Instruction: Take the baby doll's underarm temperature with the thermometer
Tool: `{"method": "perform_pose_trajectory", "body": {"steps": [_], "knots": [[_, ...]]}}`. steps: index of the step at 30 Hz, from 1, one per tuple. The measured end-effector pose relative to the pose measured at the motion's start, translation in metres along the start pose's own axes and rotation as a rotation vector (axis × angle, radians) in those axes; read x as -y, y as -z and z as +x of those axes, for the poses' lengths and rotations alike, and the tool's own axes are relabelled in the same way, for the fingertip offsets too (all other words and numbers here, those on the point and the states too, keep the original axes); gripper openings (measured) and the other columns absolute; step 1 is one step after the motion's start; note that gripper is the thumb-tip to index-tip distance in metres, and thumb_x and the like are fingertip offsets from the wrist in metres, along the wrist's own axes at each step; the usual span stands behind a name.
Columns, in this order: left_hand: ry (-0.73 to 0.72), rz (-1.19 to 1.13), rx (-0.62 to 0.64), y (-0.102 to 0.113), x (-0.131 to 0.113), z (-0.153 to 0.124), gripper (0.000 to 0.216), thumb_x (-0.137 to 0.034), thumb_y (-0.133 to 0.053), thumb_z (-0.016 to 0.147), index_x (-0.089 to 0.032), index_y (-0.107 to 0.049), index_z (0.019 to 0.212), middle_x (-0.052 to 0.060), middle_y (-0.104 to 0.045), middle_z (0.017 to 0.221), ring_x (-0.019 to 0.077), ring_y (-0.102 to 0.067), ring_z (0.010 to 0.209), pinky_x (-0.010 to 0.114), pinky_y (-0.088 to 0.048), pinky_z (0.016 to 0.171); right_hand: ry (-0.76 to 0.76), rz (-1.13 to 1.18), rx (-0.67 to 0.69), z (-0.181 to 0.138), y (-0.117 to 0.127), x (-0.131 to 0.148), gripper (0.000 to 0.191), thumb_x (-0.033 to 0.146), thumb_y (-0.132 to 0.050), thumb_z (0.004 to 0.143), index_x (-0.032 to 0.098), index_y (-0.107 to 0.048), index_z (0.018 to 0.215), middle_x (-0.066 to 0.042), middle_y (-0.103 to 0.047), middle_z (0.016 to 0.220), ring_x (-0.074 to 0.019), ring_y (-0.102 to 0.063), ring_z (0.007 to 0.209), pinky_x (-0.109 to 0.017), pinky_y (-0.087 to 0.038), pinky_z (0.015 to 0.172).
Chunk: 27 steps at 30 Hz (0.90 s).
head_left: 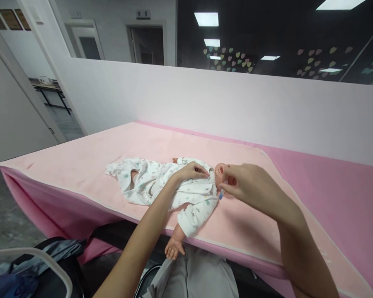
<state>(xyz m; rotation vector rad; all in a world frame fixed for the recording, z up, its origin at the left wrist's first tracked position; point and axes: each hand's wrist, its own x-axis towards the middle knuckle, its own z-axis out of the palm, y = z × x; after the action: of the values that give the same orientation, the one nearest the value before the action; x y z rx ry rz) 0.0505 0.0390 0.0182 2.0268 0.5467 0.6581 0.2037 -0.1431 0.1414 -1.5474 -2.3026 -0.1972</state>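
A baby doll [161, 184] in a white patterned sleepsuit lies on its back on a pink padded table [112, 145], head to the right. My left hand [191, 170] rests on the doll's chest near the collar, fingers curled against the fabric. My right hand [247, 184] hovers over the doll's face, fingers pinched around a small blue-tipped object [221, 194] that points at the doll's neck. The doll's near arm hangs over the table's front edge, with its bare hand [174, 248] showing.
A pale partition wall [205, 99] runs behind the table, with dark glass above it. A dark bag [49, 265] and a white curved bar [43, 258] sit at the lower left by the floor. An open doorway is at the far left.
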Motion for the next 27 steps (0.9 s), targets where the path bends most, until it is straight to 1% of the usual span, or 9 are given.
{"method": "perform_pose_trajectory", "body": {"steps": [3,6,8,11,14,17,20,23,27], "knots": [[-0.006,0.0,0.007,-0.001,0.001,0.001,0.028,-0.034,-0.067,0.068,-0.013,-0.073,0.084,0.008,-0.07,0.081,0.0167,-0.06,0.074,0.024,-0.042,0.063,-0.079,-0.127,-0.06,-0.027,-0.037,-0.01,0.021,0.027,-0.05,0.082,0.02,-0.056,0.063,-0.001,-0.059,0.061,-0.012,-0.049,0.049,-0.024,-0.026,0.046],[0.007,-0.011,0.005,-0.001,0.001,0.0,0.03,-0.033,-0.067,0.068,-0.012,-0.072,0.088,0.01,-0.07,0.084,0.0172,-0.061,0.076,0.024,-0.042,0.064,-0.187,-0.13,-0.225,-0.066,-0.081,-0.022,0.022,0.03,-0.048,0.086,0.02,-0.06,0.071,-0.002,-0.062,0.066,-0.015,-0.056,0.061,-0.024,-0.034,0.055],[0.025,-0.026,-0.01,-0.002,0.002,0.0,0.031,-0.033,-0.068,0.067,-0.011,-0.072,0.089,0.01,-0.07,0.083,0.0169,-0.061,0.075,0.024,-0.042,0.063,-0.275,-0.153,-0.304,-0.09,-0.108,-0.029,0.022,0.03,-0.047,0.086,0.019,-0.06,0.072,-0.002,-0.062,0.065,-0.0152,-0.057,0.06,-0.025,-0.036,0.057],[0.05,-0.08,-0.028,-0.002,0.002,0.001,0.032,-0.03,-0.07,0.066,-0.011,-0.071,0.092,0.009,-0.07,0.079,0.0149,-0.06,0.071,0.022,-0.042,0.06,-0.278,-0.197,-0.22,-0.105,-0.132,-0.033,0.021,0.025,-0.048,0.084,0.02,-0.057,0.066,-0.002,-0.061,0.062,-0.0163,-0.056,0.06,-0.026,-0.035,0.055],[0.079,-0.144,-0.05,-0.002,0.003,0.001,0.032,-0.028,-0.071,0.065,-0.011,-0.071,0.092,0.007,-0.069,0.076,0.0128,-0.06,0.067,0.021,-0.042,0.059,-0.157,-0.176,-0.235,-0.083,-0.136,-0.032,0.018,0.021,-0.047,0.084,0.019,-0.059,0.07,-0.004,-0.063,0.069,-0.018,-0.057,0.068,-0.027,-0.039,0.062],[0.091,-0.219,-0.069,-0.001,0.004,0.001,0.03,-0.026,-0.072,0.063,-0.011,-0.07,0.089,0.008,-0.069,0.078,0.0135,-0.061,0.07,0.022,-0.044,0.064,0.026,-0.142,-0.263,-0.033,-0.135,-0.032,0.017,0.013,-0.044,0.083,0.017,-0.061,0.084,-0.007,-0.064,0.079,-0.0185,-0.057,0.075,-0.028,-0.04,0.065],[0.065,-0.296,-0.086,0.0,0.004,0.0,0.027,-0.023,-0.072,0.063,-0.011,-0.07,0.087,0.007,-0.069,0.078,0.0136,-0.062,0.073,0.023,-0.045,0.069,0.247,-0.06,-0.236,0.012,-0.145,-0.036,0.021,0.005,-0.043,0.078,0.017,-0.06,0.075,-0.004,-0.063,0.072,-0.0169,-0.056,0.069,-0.027,-0.041,0.063],[0.047,-0.338,-0.091,0.001,0.006,0.0,0.025,-0.021,-0.071,0.063,-0.011,-0.07,0.086,0.006,-0.069,0.078,0.013,-0.062,0.073,0.022,-0.045,0.069,0.224,0.092,-0.436,0.03,-0.163,-0.039,0.019,0.006,-0.045,0.077,0.017,-0.06,0.08,-0.004,-0.065,0.075,-0.0168,-0.058,0.073,-0.029,-0.045,0.069],[0.058,-0.374,-0.076,0.002,0.006,0.001,0.025,-0.02,-0.071,0.063,-0.011,-0.069,0.086,0.005,-0.069,0.075,0.0122,-0.062,0.071,0.022,-0.045,0.069,0.134,0.23,-0.682,0.023,-0.183,-0.037,0.019,0.009,-0.045,0.081,0.019,-0.06,0.089,-0.003,-0.066,0.078,-0.0156,-0.06,0.074,-0.028,-0.048,0.07]]}}
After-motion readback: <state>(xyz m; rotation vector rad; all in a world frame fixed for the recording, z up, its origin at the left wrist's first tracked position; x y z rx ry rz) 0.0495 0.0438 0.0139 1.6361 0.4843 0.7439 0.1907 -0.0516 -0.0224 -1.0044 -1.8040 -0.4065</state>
